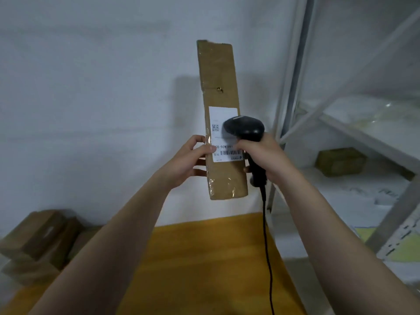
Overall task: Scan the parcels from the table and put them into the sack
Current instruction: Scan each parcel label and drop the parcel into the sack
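- The yellow desk (204, 258) fills the lower middle of the view. A white shelving rack (295, 87) stands to its right, with a small brown box (338, 161) on one of its shelves.
- A pile of brown parcels (41, 237) sits at the left end of the desk. Judging by that pile, most of the work is left: those parcels need scanning and bagging.
- No sack shows anywhere in view, so I cannot tell how many parcels have gone in.
- The long parcel (220, 87) is the one in hand. It is held upright in the air above the far edge of the desk, leaning slightly, with its labelled face toward the camera. The step under way looks like the scan; dropping it in the sack comes after.
- The left hand (188, 160) reaches out at arm's length and holds the parcel low on its left edge, with its fingers (200, 171) curled behind and the thumb pressed on the front.
- The right hand (263, 155) is wrapped round the handle of the black scanner (246, 128), just beside the parcel's right edge.
- The scanner's head sits close over the white label (223, 117), covering part of it, and its cable (267, 246) hangs down over the desk.
- The barcode (230, 153) lies near the label's lower end, just below the scanner head.
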